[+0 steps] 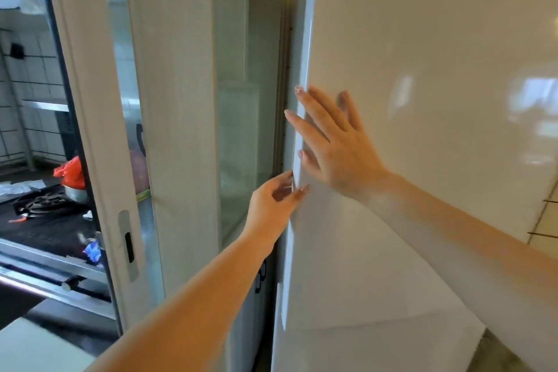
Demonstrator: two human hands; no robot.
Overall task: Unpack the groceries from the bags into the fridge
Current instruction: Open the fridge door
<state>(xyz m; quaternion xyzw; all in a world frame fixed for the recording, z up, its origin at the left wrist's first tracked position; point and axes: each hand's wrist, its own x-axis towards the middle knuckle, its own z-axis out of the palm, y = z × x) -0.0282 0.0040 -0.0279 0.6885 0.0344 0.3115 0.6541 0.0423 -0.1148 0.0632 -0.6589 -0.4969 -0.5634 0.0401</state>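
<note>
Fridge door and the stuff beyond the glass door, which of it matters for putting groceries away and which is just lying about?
Belongs to the job:
fridge door
left hand, fingers at the door's edge
right hand, flat on the door

Lying about:
sliding glass door
red bag
stove burner

— Where does the fridge door [422,100] sit?
— It takes up everything from twelve round to five o'clock, its free edge running down the middle.
— And the hands?
— The right hand [338,148] lies flat on the door's front, just right of centre, with fingertips over the edge. The left hand [271,202] is just below it, toward six o'clock, at that same edge, thumb on the front.
— What's left of the edge?
— A narrow gap, then a sliding door frame [99,130] at nine o'clock. Behind its pane, at the far left, a stove [39,205] lies on a counter, with a bag [71,172] just behind it.
</note>
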